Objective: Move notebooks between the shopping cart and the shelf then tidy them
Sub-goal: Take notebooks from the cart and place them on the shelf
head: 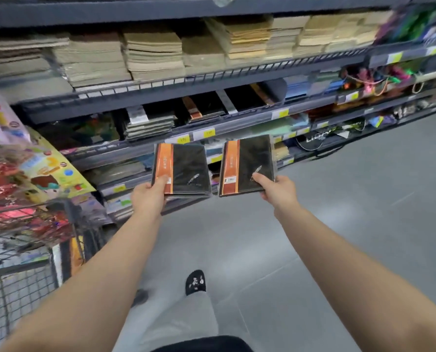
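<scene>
Notebooks going onto the shelf [212, 123]
We've got our left hand [149, 196] gripping one notebook [184, 171], right hand [278, 190] gripping another [248, 165]; slide each in flat, orange spines matching that stack [204, 109].

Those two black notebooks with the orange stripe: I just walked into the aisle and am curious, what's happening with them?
A person stands facing a stationery shelf, holding one notebook in each hand. The left hand grips the left notebook by its lower orange-striped edge; the right hand grips the right notebook at its bottom edge. Both are held up in front of the shelves, not yet placed. Similar notebooks already lie on a middle shelf. A wire shopping cart stands at the left.
</scene>
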`<state>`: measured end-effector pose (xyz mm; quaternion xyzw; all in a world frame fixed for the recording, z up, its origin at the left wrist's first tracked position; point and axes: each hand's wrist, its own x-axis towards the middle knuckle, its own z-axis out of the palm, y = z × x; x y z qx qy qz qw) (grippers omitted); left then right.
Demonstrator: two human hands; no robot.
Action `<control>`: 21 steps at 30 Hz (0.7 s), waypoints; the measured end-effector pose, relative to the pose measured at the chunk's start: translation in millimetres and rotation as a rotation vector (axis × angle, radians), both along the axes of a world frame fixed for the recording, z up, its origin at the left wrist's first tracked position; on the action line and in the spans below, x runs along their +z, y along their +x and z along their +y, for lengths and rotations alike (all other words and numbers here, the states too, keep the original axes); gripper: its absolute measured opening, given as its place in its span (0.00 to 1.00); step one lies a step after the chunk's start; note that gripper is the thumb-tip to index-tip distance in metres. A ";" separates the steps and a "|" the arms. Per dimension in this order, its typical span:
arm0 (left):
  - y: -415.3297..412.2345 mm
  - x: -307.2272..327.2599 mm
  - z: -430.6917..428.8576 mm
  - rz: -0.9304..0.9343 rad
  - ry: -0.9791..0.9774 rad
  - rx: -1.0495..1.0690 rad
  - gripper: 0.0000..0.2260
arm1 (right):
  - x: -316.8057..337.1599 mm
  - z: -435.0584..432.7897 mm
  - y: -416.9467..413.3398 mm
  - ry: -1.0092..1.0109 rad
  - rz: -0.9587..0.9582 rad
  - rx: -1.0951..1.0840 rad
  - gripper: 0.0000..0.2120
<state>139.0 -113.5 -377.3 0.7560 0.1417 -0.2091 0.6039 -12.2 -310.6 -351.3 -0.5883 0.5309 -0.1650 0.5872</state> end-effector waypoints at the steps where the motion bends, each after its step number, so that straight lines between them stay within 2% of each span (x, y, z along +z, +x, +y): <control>1: 7.5 -0.8 -5.9 -0.001 0.009 0.012 0.16 | -2.3 -9.3 8.8 0.021 -0.013 -0.005 0.10; 6: 39.9 -0.8 -19.8 -0.041 0.095 0.041 0.14 | -20.5 -46.5 56.9 0.164 -0.046 -0.008 0.11; 9: 52.0 -5.0 -23.1 -0.038 0.120 0.072 0.12 | -31.0 -61.8 87.4 0.256 -0.056 0.020 0.21; 10: 55.1 -6.8 -25.5 -0.026 0.118 0.085 0.11 | -35.2 -68.1 97.8 0.266 -0.063 0.040 0.21; 12: 61.4 -12.1 -31.0 -0.013 0.121 0.121 0.09 | -41.5 -78.9 118.8 0.278 -0.062 0.107 0.13; 18: 69.8 -26.3 -55.5 0.019 0.161 0.271 0.10 | -58.2 -118.8 185.0 0.345 0.014 0.248 0.17; 21: 68.0 -32.6 -74.6 0.022 0.180 0.323 0.10 | -62.4 -140.2 216.4 0.365 0.024 0.309 0.15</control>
